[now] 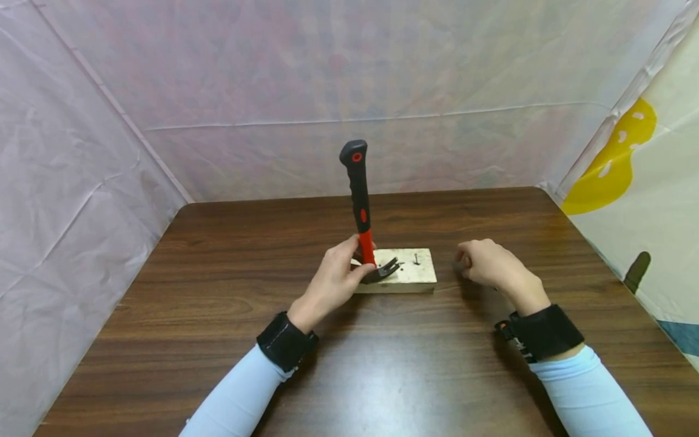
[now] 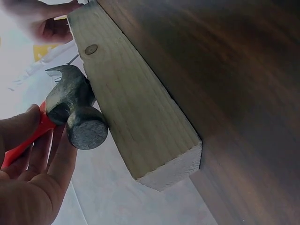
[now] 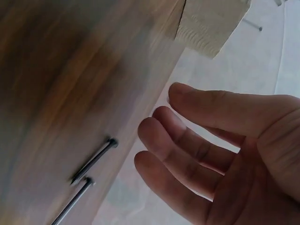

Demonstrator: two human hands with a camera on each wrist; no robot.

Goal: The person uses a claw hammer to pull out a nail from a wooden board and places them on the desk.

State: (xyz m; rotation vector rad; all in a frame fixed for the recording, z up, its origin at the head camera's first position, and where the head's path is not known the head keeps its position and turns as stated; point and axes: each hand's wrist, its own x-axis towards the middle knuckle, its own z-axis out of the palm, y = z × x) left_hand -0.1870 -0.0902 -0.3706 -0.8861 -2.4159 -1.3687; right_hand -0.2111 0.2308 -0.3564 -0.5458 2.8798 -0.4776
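Observation:
A claw hammer with a black and red handle stands handle up, its head on a pale wooden block. My left hand grips it low on the handle, thumb and fingers around the red part near the head. In the left wrist view the steel hammer head is against the block's top face. One nail sticks up from the block's right part. My right hand hovers right of the block, fingers loosely bent and holding nothing. Near its fingertips, two loose nails lie on the table in the right wrist view.
The block rests on a dark brown wooden table. Pale fabric sheets hang behind and beside the table. The right sheet carries a yellow printed shape.

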